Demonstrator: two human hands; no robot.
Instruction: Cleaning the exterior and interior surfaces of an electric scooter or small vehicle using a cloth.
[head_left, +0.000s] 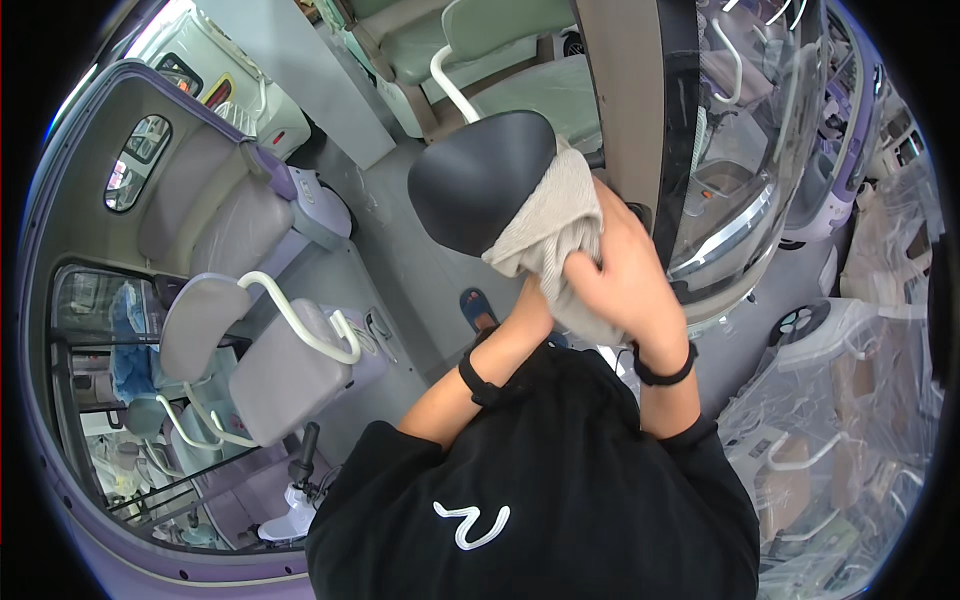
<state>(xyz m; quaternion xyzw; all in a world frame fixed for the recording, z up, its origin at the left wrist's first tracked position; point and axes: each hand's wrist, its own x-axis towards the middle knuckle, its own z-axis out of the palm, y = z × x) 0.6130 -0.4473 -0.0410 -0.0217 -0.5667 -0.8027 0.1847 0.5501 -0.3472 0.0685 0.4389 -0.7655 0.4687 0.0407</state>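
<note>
A rounded black shell, likely a vehicle's side mirror (484, 180), stands before me. A beige ribbed cloth (555, 225) is bunched against its right edge and hangs down below it. My right hand (630, 270) grips the cloth from the right, its thumb bent over the folds. From the lower left, my left hand (537, 304) reaches in under the cloth; its fingers are hidden, so what it holds cannot be told. Both wrists wear black bands.
At left, an open purple-framed vehicle cabin (45, 247) holds grey seats (281, 367) with white armrests. A vehicle with a beige pillar and clear windshield (750, 225) stands close at right. Plastic-wrapped vehicles (840, 375) are at lower right, and green seats (540, 90) at the top.
</note>
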